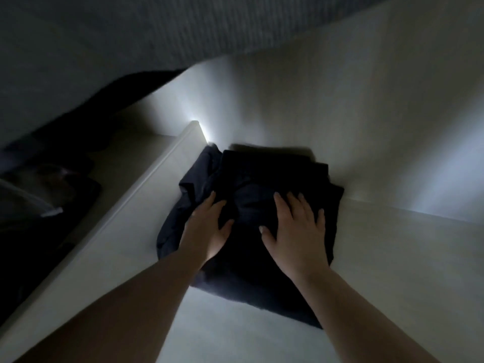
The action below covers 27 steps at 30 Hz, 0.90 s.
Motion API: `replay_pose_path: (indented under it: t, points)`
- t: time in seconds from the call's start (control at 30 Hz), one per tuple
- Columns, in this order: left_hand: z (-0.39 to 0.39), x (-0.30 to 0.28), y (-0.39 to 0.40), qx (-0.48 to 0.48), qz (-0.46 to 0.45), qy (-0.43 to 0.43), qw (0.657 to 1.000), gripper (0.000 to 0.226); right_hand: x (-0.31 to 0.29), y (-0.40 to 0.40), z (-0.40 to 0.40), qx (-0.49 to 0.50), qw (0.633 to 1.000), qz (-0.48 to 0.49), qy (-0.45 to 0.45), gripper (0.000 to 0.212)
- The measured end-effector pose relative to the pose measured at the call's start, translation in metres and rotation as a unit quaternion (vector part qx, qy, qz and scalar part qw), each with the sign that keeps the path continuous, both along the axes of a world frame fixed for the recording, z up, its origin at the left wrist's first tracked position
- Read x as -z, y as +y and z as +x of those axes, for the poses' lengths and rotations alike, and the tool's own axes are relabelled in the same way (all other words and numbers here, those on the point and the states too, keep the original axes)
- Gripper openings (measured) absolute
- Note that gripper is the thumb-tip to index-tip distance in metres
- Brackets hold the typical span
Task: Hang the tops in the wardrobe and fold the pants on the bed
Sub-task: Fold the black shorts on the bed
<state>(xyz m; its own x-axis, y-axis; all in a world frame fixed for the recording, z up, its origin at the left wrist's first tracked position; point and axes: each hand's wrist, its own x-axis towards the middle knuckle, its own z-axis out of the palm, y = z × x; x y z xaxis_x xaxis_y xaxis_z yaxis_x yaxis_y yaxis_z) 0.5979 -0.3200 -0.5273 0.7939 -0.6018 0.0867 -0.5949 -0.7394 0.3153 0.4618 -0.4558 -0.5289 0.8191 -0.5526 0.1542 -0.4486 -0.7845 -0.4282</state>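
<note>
The folded pants (262,218) are a dark, nearly black bundle that lies on a pale shelf (392,271), close to its back corner. The folded layers are stacked, with a looser part of the cloth spilling out at the left side, next to a white upright panel (146,205) which divides this compartment from the next one.

Both hands rest on top of the bundle. The left hand (209,226) lies flat on the left part of the cloth, fingers straight and pointing away from the person, the thumb spread out to the side. The right hand (296,231) presses on the right part with fingers spread wide (so neither hand has a closed grip; both are flat and open on the fabric). The two bare forearms come in from the bottom edge.

The shelf surface is smooth and light, and it meets a pale back wall (340,113) behind the pants. A strong white light shines at the corner just behind the panel's far end, and a second bright patch is at the right edge. The room is dim. Left of the panel there are some dark things in shadow (60,189); I cannot tell what they are. Above is a grey ribbed surface (157,30).
</note>
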Motion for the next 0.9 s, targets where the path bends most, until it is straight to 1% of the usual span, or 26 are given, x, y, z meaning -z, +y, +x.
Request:
replay_pose_path:
  t: [0.07, 0.1, 0.17, 0.27, 0.33, 0.4, 0.47, 0.57, 0.63, 0.67, 0.73, 0.8, 0.9]
  points:
    - [-0.02, -0.01, 0.014, -0.041, -0.104, 0.033, 0.993, 0.039, -0.019, 0.013, -0.014, -0.015, 0.999, 0.021, -0.048, 0.063]
    - [-0.034, -0.015, 0.02, -0.065, -0.136, 0.051, 0.987, 0.034, -0.028, 0.019, -0.024, -0.022, 0.998, 0.029, -0.057, 0.059]
    - [-0.057, -0.025, 0.029, -0.085, -0.177, 0.101, 0.975, 0.029, -0.044, 0.031, -0.041, -0.02, 0.997, 0.059, -0.047, 0.052]
    - [-0.1, -0.046, 0.044, -0.09, -0.244, 0.179, 0.949, 0.023, -0.07, 0.047, -0.073, -0.023, 0.996, 0.081, -0.009, 0.049]
    - [-0.138, -0.065, 0.057, -0.095, -0.274, 0.192, 0.937, 0.02, -0.091, 0.057, -0.099, -0.032, 0.996, 0.089, 0.003, 0.05]
    - [-0.173, -0.079, 0.07, -0.101, -0.307, 0.187, 0.928, 0.019, -0.109, 0.067, -0.122, -0.029, 0.993, 0.112, -0.013, 0.049]
    - [-0.206, -0.097, 0.087, -0.117, -0.359, 0.201, 0.904, 0.02, -0.129, 0.083, -0.149, -0.029, 0.991, 0.124, -0.038, 0.047]
    - [-0.247, -0.124, 0.124, -0.14, -0.437, 0.256, 0.851, 0.026, -0.153, 0.118, -0.193, -0.027, 0.987, 0.143, -0.062, 0.046]
    - [-0.275, -0.141, 0.148, -0.143, -0.448, 0.296, 0.831, 0.029, -0.165, 0.14, -0.221, -0.025, 0.985, 0.164, -0.052, 0.046]
    - [-0.291, -0.154, 0.168, -0.144, -0.443, 0.309, 0.829, 0.028, -0.176, 0.158, -0.237, -0.031, 0.983, 0.172, -0.047, 0.047]
    - [-0.317, -0.176, 0.197, -0.133, -0.414, 0.324, 0.84, 0.025, -0.193, 0.188, -0.266, -0.048, 0.979, 0.194, -0.036, 0.046]
    - [-0.346, -0.197, 0.236, -0.131, -0.393, 0.338, 0.845, 0.024, -0.211, 0.226, -0.294, -0.086, 0.978, 0.188, -0.023, 0.043]
    - [-0.389, -0.218, 0.291, -0.155, -0.399, 0.365, 0.826, 0.016, -0.234, 0.274, -0.326, -0.159, 0.971, 0.179, -0.016, 0.041]
